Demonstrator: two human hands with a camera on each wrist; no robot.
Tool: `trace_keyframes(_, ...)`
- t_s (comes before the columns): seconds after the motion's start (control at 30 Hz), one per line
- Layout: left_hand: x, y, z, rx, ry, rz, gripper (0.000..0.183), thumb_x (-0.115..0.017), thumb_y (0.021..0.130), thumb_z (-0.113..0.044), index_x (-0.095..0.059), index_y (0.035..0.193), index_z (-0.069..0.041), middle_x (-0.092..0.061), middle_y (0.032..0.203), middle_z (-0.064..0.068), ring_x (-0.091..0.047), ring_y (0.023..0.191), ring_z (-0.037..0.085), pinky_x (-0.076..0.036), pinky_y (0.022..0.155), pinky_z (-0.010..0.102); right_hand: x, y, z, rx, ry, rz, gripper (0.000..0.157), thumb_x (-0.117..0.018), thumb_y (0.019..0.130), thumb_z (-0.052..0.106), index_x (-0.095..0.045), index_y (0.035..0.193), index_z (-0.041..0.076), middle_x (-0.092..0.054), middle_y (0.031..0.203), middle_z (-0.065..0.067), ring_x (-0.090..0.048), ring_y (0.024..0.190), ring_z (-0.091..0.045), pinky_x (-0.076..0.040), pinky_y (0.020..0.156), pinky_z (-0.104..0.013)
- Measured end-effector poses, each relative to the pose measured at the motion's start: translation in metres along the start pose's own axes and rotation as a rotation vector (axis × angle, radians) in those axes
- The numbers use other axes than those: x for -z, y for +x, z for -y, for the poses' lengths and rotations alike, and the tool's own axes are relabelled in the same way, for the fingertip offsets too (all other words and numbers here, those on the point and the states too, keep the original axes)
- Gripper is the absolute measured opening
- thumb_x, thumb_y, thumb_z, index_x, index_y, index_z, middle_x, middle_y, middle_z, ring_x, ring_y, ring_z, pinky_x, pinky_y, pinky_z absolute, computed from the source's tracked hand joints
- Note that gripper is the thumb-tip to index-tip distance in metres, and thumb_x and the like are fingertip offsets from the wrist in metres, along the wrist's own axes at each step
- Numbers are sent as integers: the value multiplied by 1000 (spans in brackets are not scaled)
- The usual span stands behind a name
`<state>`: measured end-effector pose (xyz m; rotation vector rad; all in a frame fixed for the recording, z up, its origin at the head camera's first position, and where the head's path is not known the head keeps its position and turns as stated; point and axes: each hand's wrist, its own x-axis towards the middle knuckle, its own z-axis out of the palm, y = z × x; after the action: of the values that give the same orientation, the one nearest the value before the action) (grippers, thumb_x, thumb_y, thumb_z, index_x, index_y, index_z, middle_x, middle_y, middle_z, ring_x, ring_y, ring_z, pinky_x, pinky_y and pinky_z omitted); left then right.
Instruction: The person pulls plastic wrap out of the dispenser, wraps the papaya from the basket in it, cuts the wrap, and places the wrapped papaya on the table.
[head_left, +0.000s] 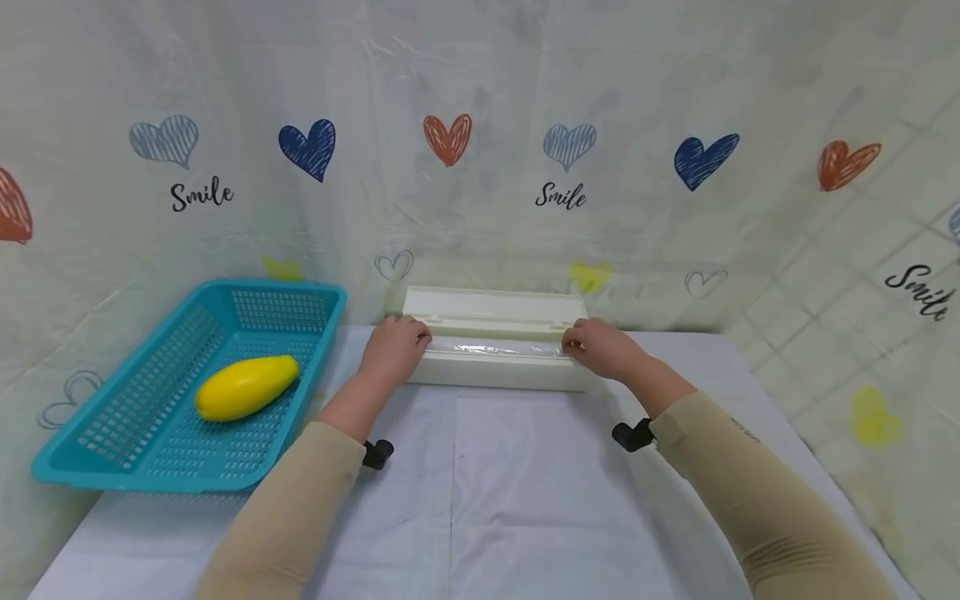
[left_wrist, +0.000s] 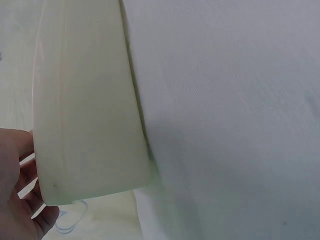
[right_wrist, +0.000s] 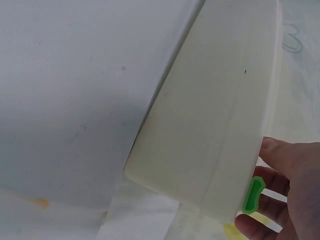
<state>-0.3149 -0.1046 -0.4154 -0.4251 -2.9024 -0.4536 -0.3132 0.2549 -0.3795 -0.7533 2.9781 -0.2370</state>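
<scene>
A white cling film dispenser (head_left: 495, 372) lies lengthwise across the table near the back, its lid (head_left: 495, 307) raised. Shiny clear cling film (head_left: 491, 348) spans the opening between both hands. My left hand (head_left: 395, 348), fingers curled, pinches the film at its left end. At the opposite end my right hand (head_left: 600, 346) pinches it with thumb and fingers. Both wrist views show the dispenser's smooth front, which hides the film; the left fingers (left_wrist: 30, 187) and right fingers (right_wrist: 270, 200) show past its ends. A small green piece (right_wrist: 254, 195) shows beside the right fingers.
A blue perforated basket (head_left: 90, 481) stands on the left, holding a yellow papaya-shaped fruit (head_left: 247, 388). A white cloth (head_left: 517, 492) covers the table. Behind hangs a pale sheet (head_left: 495, 75) printed with hearts, close to the raised lid.
</scene>
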Motion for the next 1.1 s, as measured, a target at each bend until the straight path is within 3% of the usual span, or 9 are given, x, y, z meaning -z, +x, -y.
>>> trace_keyframes(0.2, 4, 4, 6, 24, -76, 25, 22, -58, 102, -27, -73, 113, -16, -68, 112, 2, -53, 105, 25, -47, 90, 41, 0, 2, 0, 3, 21, -48, 10, -61, 98, 11, -69, 102, 6, -64, 96, -6, -59, 94, -28, -48, 86, -44)
trace_keyframes(0.43, 11, 2, 8, -37, -59, 76, 28, -52, 101, -21, -75, 117, -20, -69, 122, 0, -50, 110, 27, -43, 96, 44, 0, -1, 1, 5, 31, -34, 17, -59, 100, 12, -73, 108, 7, -68, 105, -8, -60, 104, -32, -47, 93, -47)
trace_keyframes(0.9, 21, 7, 5, -27, 25, 218, 31, -57, 100, -39, -70, 126, -27, -68, 124, 0, -41, 133, 36, -28, 110, 53, -3, -3, 0, -41, 23, -8, 21, -58, 101, 15, -72, 114, 8, -67, 114, -10, -57, 113, -36, -44, 99, -51)
trace_keyframes(1.1, 17, 8, 4, -35, 78, 152, 25, -60, 99, -35, -74, 118, -26, -72, 114, -4, -52, 115, 28, -33, 101, 48, -2, -3, 3, -62, 58, 0, 24, -58, 101, 21, -71, 117, 8, -66, 118, -11, -54, 118, -36, -42, 101, -51)
